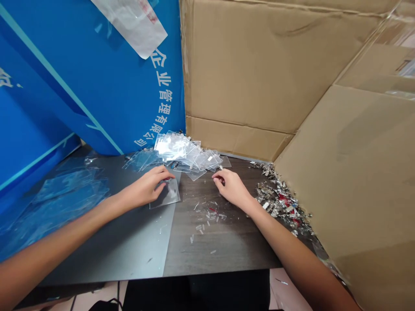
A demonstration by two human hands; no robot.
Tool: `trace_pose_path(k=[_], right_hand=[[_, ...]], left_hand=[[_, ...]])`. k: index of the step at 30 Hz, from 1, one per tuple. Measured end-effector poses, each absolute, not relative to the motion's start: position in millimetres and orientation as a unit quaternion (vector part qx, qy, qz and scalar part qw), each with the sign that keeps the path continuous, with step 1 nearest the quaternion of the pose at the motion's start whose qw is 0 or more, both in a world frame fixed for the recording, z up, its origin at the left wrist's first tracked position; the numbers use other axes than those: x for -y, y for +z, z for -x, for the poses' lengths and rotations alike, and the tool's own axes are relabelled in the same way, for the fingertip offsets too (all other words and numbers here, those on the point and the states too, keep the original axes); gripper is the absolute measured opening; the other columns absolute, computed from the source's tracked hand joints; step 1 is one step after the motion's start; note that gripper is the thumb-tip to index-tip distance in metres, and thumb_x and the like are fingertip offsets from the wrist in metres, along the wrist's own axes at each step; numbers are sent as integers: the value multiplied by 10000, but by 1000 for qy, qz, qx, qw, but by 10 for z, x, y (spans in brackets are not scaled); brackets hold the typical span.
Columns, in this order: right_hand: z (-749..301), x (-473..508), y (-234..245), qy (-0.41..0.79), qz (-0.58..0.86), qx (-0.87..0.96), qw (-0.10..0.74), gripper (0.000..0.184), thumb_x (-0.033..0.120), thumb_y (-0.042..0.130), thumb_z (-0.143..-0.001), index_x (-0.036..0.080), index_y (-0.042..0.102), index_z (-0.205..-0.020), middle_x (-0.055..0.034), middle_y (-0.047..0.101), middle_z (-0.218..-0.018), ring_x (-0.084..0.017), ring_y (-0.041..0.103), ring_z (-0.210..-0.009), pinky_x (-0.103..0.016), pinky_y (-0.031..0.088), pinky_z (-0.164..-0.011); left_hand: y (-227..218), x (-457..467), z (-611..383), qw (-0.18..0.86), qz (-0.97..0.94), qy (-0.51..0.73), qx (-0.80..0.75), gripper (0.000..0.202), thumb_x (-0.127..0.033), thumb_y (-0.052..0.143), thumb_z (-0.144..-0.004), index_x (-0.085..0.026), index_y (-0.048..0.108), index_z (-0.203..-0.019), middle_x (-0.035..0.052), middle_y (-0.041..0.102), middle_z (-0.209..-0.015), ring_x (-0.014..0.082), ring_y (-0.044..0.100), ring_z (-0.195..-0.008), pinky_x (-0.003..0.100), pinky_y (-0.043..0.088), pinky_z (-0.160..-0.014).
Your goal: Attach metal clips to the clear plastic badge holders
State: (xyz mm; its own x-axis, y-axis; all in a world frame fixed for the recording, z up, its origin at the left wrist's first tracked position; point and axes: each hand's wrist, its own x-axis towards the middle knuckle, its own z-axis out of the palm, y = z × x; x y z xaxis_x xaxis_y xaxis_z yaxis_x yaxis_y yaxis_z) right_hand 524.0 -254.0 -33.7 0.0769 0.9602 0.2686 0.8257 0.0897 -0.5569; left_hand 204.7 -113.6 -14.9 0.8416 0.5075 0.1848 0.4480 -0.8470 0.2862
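My left hand (152,185) is over a clear plastic sleeve (169,198) that lies flat on the table. Its thumb and fingers are apart, with the fingertips near the sleeve's upper edge. Toward the right, my right hand (231,185) is closed, thumb and index finger curled together just above the wood-grain tabletop. Whatever is between those fingertips, if anything, is too small to make out. Beyond both hands rises a loose pile of clear plastic sleeves (177,149), shiny under the light, some with small metal pieces among them.
Small clear plastic bits (207,220) are scattered in front of my right hand. Beside my right forearm, a heap of small metal clips (282,201) lies against the cardboard wall (366,172). Bluish clear film (71,190) spreads at left, below a blue panel (129,95).
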Motion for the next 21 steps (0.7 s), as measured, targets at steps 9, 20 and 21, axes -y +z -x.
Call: trace_pose_path(k=[9,20,21], right_hand=[[-5222,2529,-339,121,673,671,287,200,86,650,-1050,157,836,-1072,-112,815,-1061,-224,749,-928,-344,559,-899],[-5198,2533,-323,126,678,677,257,198,76,664,-1051,152,845,-1074,-119,831,-1062,-233,768,-960,-325,551,-907],[-5186,2536,-322,128,677,679,255,194,73,669,-1049,149,846,-1072,-120,834,-1061,-234,770,-964,-322,551,-909]], left_hand=[[256,632,-2227,-39,-965,196,-167,419,-127,519,-925,-125,828,-1208,192,663,-1183,335,632,-1132,499,594,-1036],[433,-302,-3160,-83,-959,193,-192,483,-48,493,-936,-32,722,-1361,269,618,-1362,377,617,-1317,577,576,-1167],[387,-312,-3166,-87,-957,197,-194,502,-46,485,-948,-31,694,-1404,277,598,-1402,379,606,-1355,576,571,-1181]])
